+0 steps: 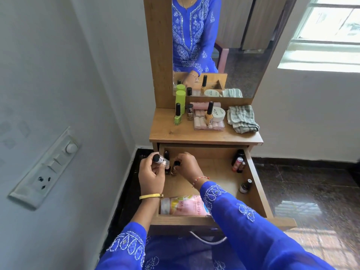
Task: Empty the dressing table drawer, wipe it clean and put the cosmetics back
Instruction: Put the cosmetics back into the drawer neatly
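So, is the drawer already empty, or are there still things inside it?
Not empty. The open drawer holds a pink bottle lying at its front and small bottles along its right wall.

Wooden tabletop (169, 131) carries nail polishes (177, 114), a cream jar (219, 114) (perhaps), folded cloth (242, 118).

Head cam, down onto drawer (259, 184)

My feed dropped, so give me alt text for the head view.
Left hand holds a small bottle while right hand grips another bottle in the open drawer; cosmetics and a cloth sit on the tabletop.
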`<state>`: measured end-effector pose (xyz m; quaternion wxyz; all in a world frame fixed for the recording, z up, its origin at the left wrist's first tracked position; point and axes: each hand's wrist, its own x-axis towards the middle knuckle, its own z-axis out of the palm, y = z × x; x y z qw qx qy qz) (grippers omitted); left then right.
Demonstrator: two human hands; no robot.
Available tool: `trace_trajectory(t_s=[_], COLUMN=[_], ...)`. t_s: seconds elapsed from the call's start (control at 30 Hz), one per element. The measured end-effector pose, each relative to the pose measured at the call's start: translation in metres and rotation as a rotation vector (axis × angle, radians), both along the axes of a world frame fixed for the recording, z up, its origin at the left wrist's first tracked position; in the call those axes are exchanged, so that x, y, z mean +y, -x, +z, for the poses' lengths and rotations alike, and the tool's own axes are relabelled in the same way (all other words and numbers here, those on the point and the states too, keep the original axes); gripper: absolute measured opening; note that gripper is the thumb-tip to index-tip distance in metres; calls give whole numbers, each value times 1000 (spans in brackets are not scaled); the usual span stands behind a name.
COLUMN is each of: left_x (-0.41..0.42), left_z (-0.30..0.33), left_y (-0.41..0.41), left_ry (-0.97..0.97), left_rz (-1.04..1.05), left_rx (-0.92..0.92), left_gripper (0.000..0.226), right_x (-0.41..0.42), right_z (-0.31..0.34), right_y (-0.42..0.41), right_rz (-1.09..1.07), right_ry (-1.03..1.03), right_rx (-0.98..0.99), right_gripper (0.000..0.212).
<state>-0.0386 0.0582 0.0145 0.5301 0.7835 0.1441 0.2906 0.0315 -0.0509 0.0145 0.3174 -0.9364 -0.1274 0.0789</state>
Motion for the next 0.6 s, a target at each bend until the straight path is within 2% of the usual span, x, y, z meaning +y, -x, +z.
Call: trace_trajectory(t_s=[0.3,0.6], left_x=[2,1], left_z=[-2,-4], left_y=[-1,0], left_ry=[-11,-26], left_rz=[-19,-41], left_rx=[23,36], left_gripper=[38,39], right_x=[4,2], right_z=[1,3], right_y=[0,3], right_rz=[65,52], right_ry=[19,-33], right_rx=[-3,-37], right_gripper=[32,29])
